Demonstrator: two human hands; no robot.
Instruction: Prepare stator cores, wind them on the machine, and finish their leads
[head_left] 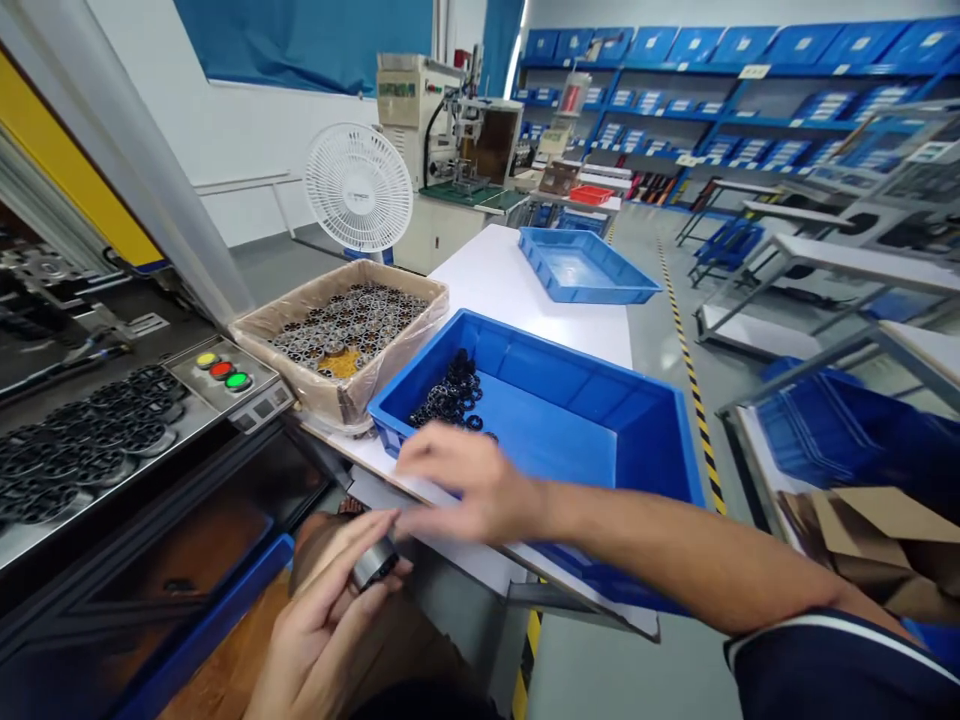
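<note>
1. Cylinder [373, 566], short and of grey metal with a dark end, sits in the left grip [322, 610], which is closed about its sides.
2. Right grip [469, 485] is blurred, just above and beside the left one, its fingertips near the cylinder; I cannot tell whether they touch it or pinch something small.
3. Blue bin [652, 440] stands on the white desk [484, 265], just beyond the right grip.
4. Black rings [450, 388] lie heaped at the bin's left end, just past the right grip, with a few loose ones beside the heap.
5. Plastic-wrapped box [300, 383] stands left of the bin, beyond the left grip, and holds many flat metal parts [352, 315].
6. Button panel [225, 372], with yellow, red and green buttons, is up and to the left of the left grip; dark round parts [82, 445] crowd the surface further left.
7. Pale blue tray [592, 294] rests on the desk well beyond the right grip, and a white fan [358, 187] stands behind the box.
</note>
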